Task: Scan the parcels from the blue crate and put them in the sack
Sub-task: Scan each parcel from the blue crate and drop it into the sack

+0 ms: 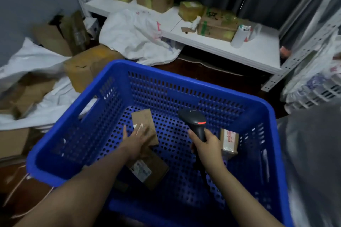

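**Both hands down in the blue crate, scanner at the ready**

The blue crate filled the middle and lower part of the frame, and both of the person's bare arms reached down into it. The left hand lay spread, fingers fairly open, flat on top of a small brown parcel near the centre of the crate floor; it was touching the cardboard, but I could not tell whether it had truly taken hold or was only resting there. A second brown parcel with a white label lay just below it, partly hidden under the left forearm. A third, pale-wrapped parcel leaned against the crate's right wall, just beside the other hand.

The right hand was closed tight around the handle of a black handheld scanner, whose head pointed up the frame and showed a small red glow. Its cable trailed down towards the lower edge.

At the left of the frame a white sack lay open on the floor with brown boxes inside it. Another crumpled white sack sat above the crate, against a low white shelf that carried taped cartons and a white paper roll in the upper right.
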